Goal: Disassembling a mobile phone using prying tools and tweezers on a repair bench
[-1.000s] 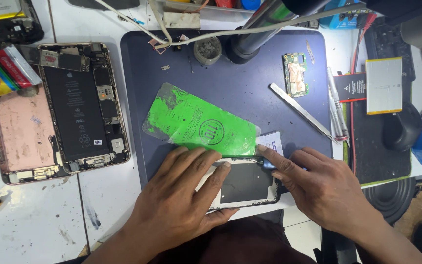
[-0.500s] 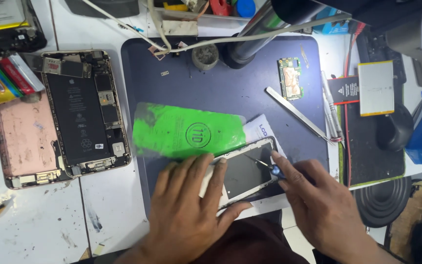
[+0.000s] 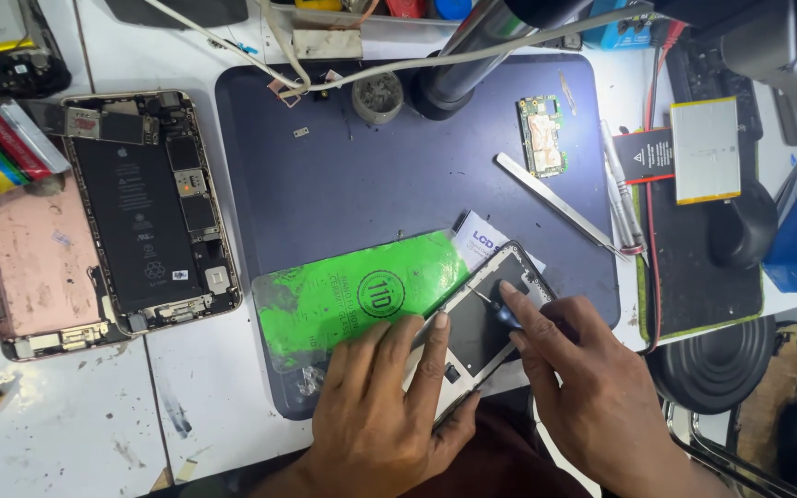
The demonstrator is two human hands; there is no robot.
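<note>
- Nearest us, the left hand [image 3: 375,415] lies flat with fingers spread, pressing down on the near end of the phone frame [image 3: 481,323] and the edge of the green film [image 3: 362,297] beside it.
- The right hand [image 3: 592,383] pinches a small screwdriver [image 3: 500,309] between thumb and forefinger, its tip set into the frame's upper half.
- The frame lies tilted at the near right of the dark blue mat [image 3: 371,184], partly over a white slip of paper [image 3: 483,242].
- My read: this is the screw-work stage on the frame's inside. The next move calls for a steady hold from the flat hand and a straight, light turn, since the tip could slip on such a tiny head.
- The green film stretches left of the frame, lying flat on the mat.
- Further out, long tweezers [image 3: 555,198] lie at an angle right of centre, with a small green circuit board [image 3: 541,136] beyond them.
- Far left, off the mat, an opened phone [image 3: 154,207] shows its black battery, touching a pink back cover [image 3: 39,267].
- At the far edge, a round grey dish [image 3: 377,97] sits by a dark post [image 3: 458,69].
</note>
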